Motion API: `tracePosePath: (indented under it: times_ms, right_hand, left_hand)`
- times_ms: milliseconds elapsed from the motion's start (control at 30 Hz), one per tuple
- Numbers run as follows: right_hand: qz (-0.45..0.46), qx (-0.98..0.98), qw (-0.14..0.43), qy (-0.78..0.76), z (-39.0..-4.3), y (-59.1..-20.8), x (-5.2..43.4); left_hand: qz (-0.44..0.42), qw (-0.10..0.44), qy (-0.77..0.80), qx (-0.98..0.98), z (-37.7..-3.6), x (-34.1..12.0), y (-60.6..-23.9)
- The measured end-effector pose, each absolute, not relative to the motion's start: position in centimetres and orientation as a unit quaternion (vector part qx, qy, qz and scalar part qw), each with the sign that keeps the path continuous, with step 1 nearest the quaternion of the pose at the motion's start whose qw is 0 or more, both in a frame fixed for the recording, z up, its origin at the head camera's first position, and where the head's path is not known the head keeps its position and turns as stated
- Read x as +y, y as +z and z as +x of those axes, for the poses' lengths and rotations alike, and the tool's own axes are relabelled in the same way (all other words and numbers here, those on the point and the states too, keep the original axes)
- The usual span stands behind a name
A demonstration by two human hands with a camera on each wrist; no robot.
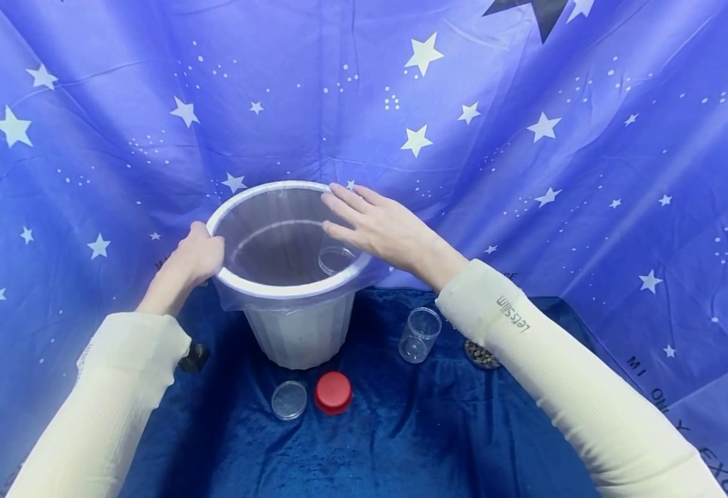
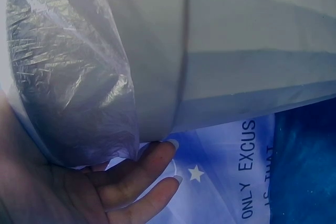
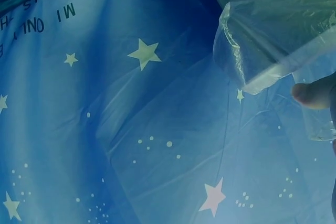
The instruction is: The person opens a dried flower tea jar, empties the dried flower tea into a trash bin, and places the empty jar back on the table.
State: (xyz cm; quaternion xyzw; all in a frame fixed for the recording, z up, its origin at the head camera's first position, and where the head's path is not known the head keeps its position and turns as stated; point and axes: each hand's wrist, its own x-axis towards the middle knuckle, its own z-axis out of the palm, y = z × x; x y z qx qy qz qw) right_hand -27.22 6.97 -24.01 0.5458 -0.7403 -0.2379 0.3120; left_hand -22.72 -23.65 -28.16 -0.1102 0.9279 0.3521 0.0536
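A white trash bin [image 1: 298,332] stands on the blue cloth, its rim covered by a clear plastic liner [image 1: 332,294]. My left hand [image 1: 198,254] grips the rim at the left, and in the left wrist view its fingers [image 2: 142,174] curl under the folded liner [image 2: 73,77]. Over the right side of the mouth, my right hand [image 1: 379,225] holds a clear plastic jar [image 1: 337,261], its round end showing inside the bin. The right wrist view catches the thumb against that jar [image 3: 319,124]. Most of the jar is hard to make out.
Another clear jar [image 1: 420,335] stands right of the bin, beside a round container of small brownish pieces [image 1: 482,354], partly behind my sleeve. In front lie a clear lid [image 1: 289,400] and a red lid [image 1: 334,392]. A black object [image 1: 194,357] sits by my left sleeve.
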Motion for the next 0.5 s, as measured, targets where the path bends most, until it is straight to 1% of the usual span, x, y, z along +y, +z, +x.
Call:
tracePosePath:
  times_ms: [200, 500]
  right_hand:
    - [0.528, -0.754, 0.301, -0.248, -27.05, -24.04, 6.87]
    - [0.504, -0.783, 0.299, -0.207, -26.93, -23.92, 7.25]
  left_hand:
    - [-0.112, 0.054, 0.351, 0.928, -22.64, -23.58, -28.13]
    - [-0.111, 0.053, 0.353, 0.928, -22.62, -23.48, -28.08]
